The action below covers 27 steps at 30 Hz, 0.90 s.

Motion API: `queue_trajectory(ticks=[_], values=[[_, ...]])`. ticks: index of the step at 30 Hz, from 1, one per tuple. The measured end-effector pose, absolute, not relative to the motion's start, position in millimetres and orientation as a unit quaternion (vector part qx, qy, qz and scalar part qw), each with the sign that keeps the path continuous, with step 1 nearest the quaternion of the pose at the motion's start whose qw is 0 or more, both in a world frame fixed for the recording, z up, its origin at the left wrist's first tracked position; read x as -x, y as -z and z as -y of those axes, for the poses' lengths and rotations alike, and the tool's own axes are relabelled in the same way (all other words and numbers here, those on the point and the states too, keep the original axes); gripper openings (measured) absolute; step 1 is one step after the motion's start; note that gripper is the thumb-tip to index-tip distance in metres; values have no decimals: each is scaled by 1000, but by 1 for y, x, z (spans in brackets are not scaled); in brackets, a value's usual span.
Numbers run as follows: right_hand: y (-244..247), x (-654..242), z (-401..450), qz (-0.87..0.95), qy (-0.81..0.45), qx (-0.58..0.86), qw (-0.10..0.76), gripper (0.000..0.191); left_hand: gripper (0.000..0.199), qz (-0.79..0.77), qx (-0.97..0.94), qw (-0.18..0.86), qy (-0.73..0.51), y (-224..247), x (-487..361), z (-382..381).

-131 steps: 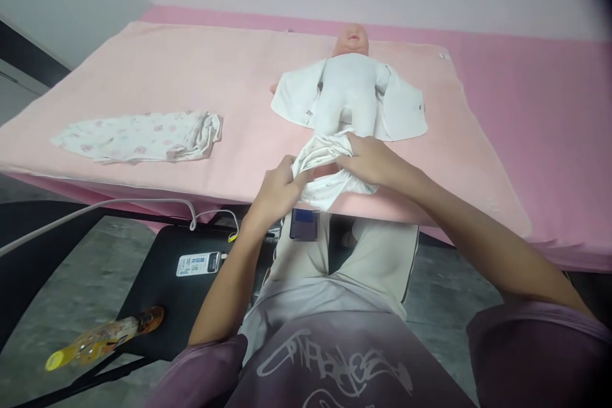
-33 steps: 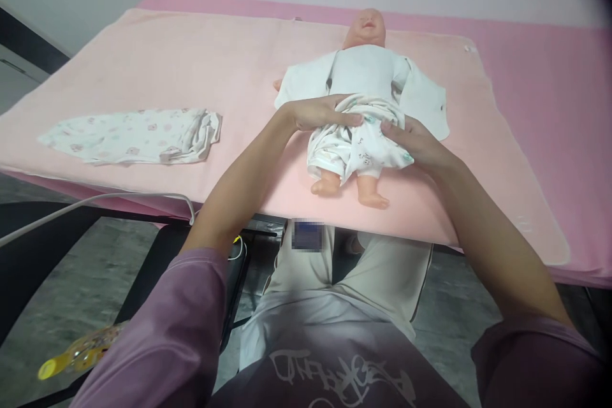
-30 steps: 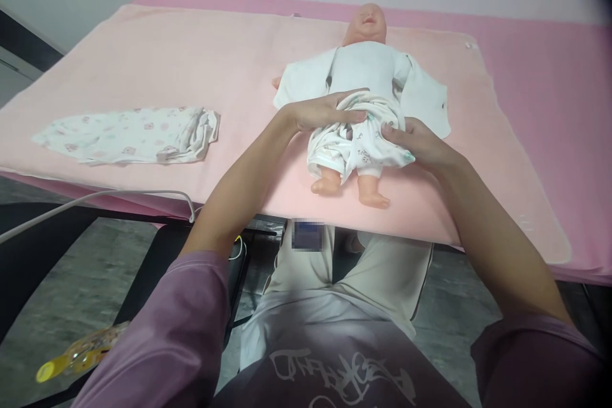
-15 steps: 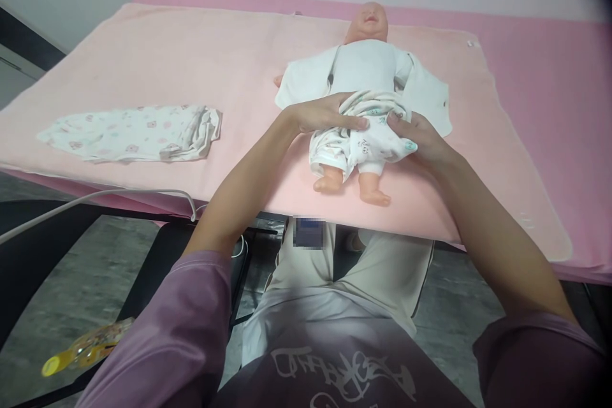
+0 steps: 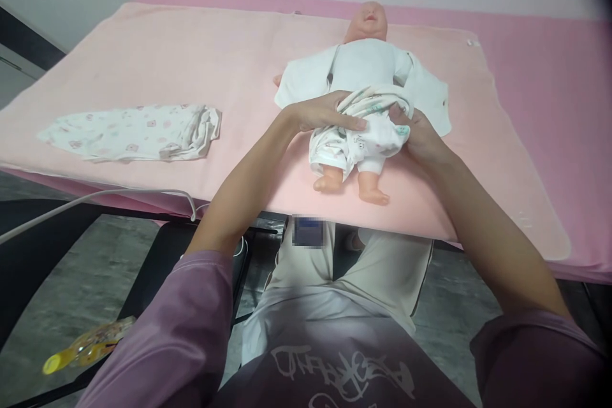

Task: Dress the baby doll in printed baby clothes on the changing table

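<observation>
A baby doll [image 5: 370,22] lies on its back on the pink-covered table, head away from me and bare feet toward me. Its white top [image 5: 366,64] has both sleeves spread out to the sides. Patterned white baby pants [image 5: 368,140] cover its legs, bunched at the waist. My left hand [image 5: 329,113] grips the waistband on the left, thumb lying over the front and other fingers hidden in the cloth. On the right, my right hand [image 5: 418,131] pinches the waistband between thumb and fingers.
A folded garment with a printed pattern [image 5: 134,132] lies on the pink blanket [image 5: 248,64] at left. A white cable [image 5: 119,192] runs along the table's front edge. Below left are a black chair [image 5: 157,268] and a bottle with a yellow cap [image 5: 86,347].
My right hand has shifted slightly up and inward, drawing the right side of the pants' waistband up. The left hand has stayed almost in place.
</observation>
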State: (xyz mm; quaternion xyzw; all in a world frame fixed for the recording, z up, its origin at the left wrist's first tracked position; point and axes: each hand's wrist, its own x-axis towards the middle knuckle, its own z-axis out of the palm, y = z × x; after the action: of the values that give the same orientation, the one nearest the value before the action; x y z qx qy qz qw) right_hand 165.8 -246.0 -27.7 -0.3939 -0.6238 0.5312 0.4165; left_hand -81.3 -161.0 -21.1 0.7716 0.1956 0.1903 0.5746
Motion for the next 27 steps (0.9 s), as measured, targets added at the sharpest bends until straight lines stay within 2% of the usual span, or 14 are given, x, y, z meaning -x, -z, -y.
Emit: queue_trajectory(ticks=[6,11,14,19,23,27], values=[[36,-184,239,657,-539,396,349,53,79,-194,-771,549,-257,20,77,166],[34,-176,240,637,-525,369,428,61,87,-192,-802,532,-192,12,75,170],[33,-166,239,606,-540,377,447,69,93,-179,-808,540,-151,9,77,170],[33,-165,236,601,-535,396,441,71,85,-190,-786,547,-217,16,79,166],[31,-181,238,659,-526,387,373,68,85,-212,-770,541,-264,20,78,166],[25,-196,242,715,-513,375,292,59,89,-215,-781,533,-246,18,77,167]])
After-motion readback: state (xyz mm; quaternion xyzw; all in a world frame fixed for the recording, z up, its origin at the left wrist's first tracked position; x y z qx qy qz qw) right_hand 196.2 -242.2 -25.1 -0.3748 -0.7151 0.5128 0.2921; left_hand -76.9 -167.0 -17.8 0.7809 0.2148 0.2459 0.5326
